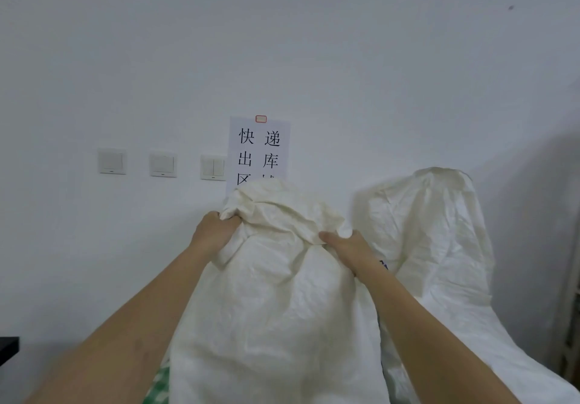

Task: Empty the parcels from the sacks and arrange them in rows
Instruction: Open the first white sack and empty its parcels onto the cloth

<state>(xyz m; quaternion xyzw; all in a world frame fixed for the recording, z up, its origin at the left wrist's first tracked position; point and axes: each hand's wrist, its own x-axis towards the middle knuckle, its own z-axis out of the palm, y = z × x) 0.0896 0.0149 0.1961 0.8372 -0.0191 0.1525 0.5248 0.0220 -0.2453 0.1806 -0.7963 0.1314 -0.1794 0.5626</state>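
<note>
Hands grip the sack [276, 294]: left hand [216, 231] and right hand [348, 248] bunch its soft, crinkly neck; looks bulky, probably heavy.

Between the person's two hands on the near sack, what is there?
Head view: only the bunched, crumpled top of the near sack lies between the left hand and the right hand; both grip its fabric. No parcels show.
</note>
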